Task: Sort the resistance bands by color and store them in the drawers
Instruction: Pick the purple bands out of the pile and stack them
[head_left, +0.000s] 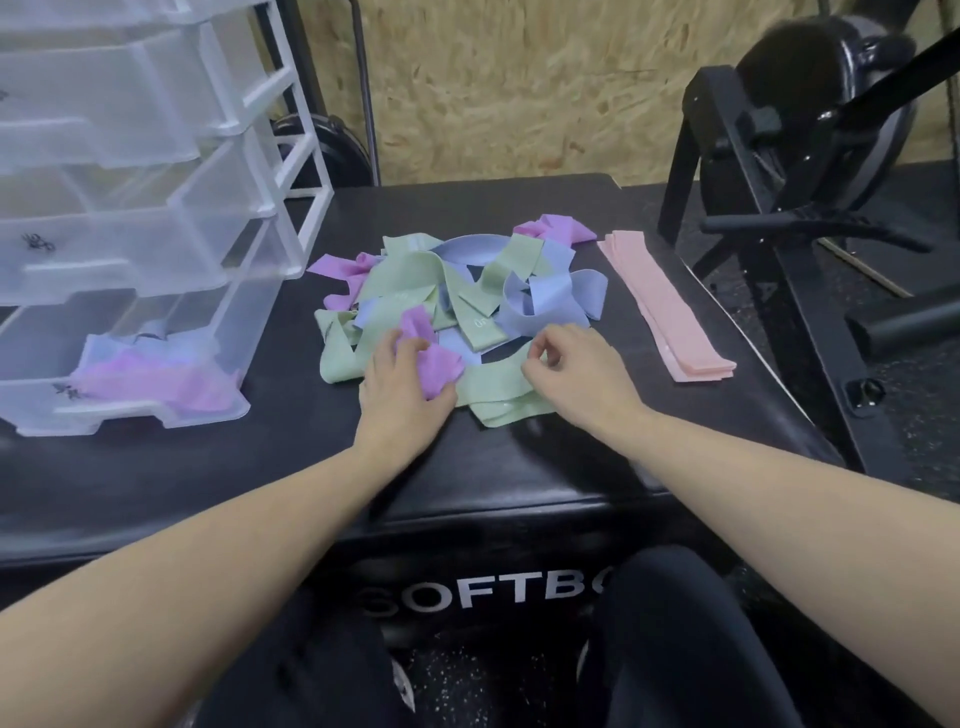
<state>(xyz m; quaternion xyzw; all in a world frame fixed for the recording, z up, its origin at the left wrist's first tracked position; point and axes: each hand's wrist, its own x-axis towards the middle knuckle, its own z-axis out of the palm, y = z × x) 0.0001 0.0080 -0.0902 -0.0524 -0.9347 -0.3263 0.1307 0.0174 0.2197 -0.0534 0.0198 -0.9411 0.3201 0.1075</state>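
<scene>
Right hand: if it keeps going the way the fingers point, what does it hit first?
The right hand points up-left into the pile, fingertips curled over a green band. Straight on, it likely meets the blue band first; depth is unclear.

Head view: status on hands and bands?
Left hand grips purple band. Right hand curled over green band, grip unclear. Purple bands in bottom drawer.

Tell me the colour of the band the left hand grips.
Purple band, gripped by the left hand; head view.
</scene>
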